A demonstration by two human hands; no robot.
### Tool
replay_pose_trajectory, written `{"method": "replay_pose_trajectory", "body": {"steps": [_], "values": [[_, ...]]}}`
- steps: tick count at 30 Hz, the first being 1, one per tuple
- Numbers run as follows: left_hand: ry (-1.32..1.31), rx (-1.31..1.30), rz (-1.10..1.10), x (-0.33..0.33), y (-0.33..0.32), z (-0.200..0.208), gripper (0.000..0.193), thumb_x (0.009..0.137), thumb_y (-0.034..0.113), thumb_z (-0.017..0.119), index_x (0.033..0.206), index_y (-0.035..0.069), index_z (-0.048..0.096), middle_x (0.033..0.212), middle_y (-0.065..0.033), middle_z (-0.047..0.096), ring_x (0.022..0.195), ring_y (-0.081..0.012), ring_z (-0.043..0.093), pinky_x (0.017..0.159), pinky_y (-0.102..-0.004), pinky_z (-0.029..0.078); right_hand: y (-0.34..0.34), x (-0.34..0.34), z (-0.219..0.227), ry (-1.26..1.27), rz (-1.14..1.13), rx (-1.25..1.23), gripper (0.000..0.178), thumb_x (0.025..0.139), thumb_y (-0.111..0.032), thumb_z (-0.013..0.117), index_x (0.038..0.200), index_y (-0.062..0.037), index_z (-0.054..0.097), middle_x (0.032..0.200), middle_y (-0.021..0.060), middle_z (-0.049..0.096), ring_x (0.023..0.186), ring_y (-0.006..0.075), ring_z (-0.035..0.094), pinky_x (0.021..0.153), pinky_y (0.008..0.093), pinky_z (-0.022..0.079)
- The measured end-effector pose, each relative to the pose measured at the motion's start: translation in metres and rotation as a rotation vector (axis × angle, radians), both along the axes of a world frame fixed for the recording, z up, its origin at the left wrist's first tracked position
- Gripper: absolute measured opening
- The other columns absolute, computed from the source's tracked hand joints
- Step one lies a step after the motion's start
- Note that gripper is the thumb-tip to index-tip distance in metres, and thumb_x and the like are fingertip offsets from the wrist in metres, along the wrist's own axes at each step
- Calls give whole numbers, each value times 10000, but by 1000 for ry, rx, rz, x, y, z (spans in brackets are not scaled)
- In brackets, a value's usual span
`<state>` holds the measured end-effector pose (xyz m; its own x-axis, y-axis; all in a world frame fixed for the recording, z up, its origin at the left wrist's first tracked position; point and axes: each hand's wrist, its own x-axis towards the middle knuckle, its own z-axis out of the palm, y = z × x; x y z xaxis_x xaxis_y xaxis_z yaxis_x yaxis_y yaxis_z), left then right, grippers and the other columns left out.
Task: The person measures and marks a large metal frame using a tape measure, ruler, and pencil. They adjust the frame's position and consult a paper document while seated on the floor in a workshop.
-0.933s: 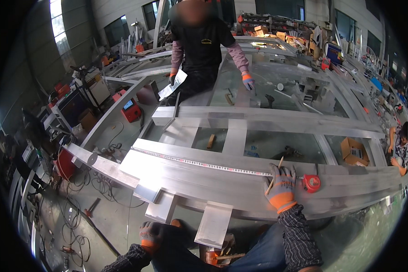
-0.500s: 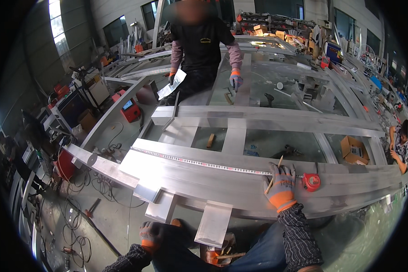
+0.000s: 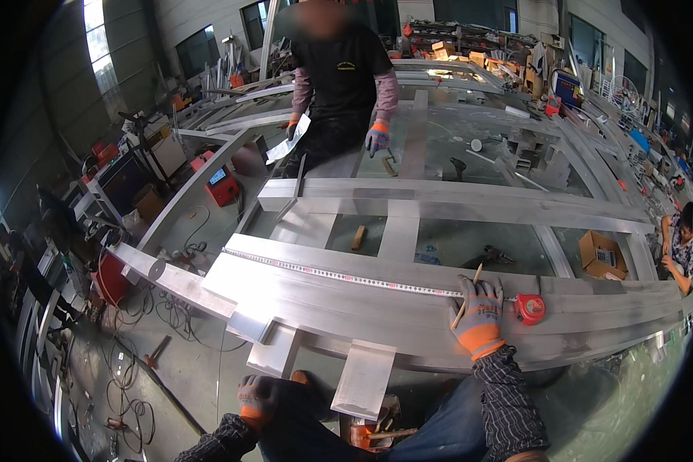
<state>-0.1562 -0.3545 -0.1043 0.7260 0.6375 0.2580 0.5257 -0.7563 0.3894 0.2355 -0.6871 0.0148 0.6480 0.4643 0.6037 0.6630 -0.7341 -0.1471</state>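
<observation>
My right hand (image 3: 479, 316), in a grey and orange work glove, is closed on a slim wooden pencil (image 3: 459, 314) and presses on a wide aluminium profile (image 3: 339, 308). Under its fingers runs the white blade of a tape measure (image 3: 350, 279), stretched along the profile to its left end. The red tape measure case (image 3: 529, 309) lies just right of this hand. My left hand (image 3: 257, 397), gloved alike, rests on my left knee with its fingers laid over it and holds nothing.
Across the frame stands a co-worker (image 3: 339, 85) holding a white sheet (image 3: 288, 142). Short profile offcuts (image 3: 364, 377) jut out toward my knees. Cables (image 3: 135, 385) lie on the floor at left. A cardboard box (image 3: 600, 254) sits beyond the profile at right, near another person (image 3: 679, 246).
The co-worker's body has turned slightly, and the gloved hand on the right has moved left; the white sheet has shifted a little. My hands and the tape measure stay in place.
</observation>
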Motion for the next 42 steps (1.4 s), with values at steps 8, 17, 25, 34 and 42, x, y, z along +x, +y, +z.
{"method": "replay_pose_trajectory", "body": {"steps": [8, 17, 25, 34, 42], "values": [[-38, 19, -14, 1, -1, 1, 154, 829, 201, 756, 927, 100, 693, 938, -144, 690, 978, -407, 614, 846, -517, 472, 1, -1, 2, 9, -9, -20, 511, 897, -356, 672, 1342, -111, 623, 1083, 182, 719, 1079, 383, 623, 1169, 577, 301], [-24, 14, -23, 2, -3, 4, 146, 834, 194, 753, 929, 100, 692, 949, -146, 691, 991, -411, 612, 859, -519, 473, -1, -2, 0, -3, -20, -19, 518, 899, -372, 673, 1347, -117, 620, 1097, 186, 714, 1101, 379, 621, 1186, 573, 289], [-47, 20, -32, 5, -5, 9, 133, 829, 168, 746, 928, 98, 694, 923, -144, 691, 976, -412, 620, 857, -520, 481, -1, -2, 1, 2, -20, -16, 511, 895, -363, 678, 1338, -114, 628, 1093, 179, 713, 1105, 377, 617, 1184, 570, 293], [-41, 8, -34, 1, -2, 5, 140, 821, 182, 720, 956, 143, 717, 955, -121, 710, 998, -403, 622, 880, -515, 503, -1, 0, 1, 10, -2, 9, 489, 908, -357, 675, 1327, -108, 636, 1098, 180, 717, 1104, 379, 617, 1176, 564, 301], [-19, -33, -16, 1, -4, 9, 136, 841, 212, 716, 962, 151, 726, 979, -115, 719, 1035, -393, 621, 902, -511, 493, -1, -1, 2, 17, -1, -4, 495, 915, -363, 666, 1330, -96, 634, 1109, 187, 717, 1104, 379, 617, 1180, 565, 300]]}}
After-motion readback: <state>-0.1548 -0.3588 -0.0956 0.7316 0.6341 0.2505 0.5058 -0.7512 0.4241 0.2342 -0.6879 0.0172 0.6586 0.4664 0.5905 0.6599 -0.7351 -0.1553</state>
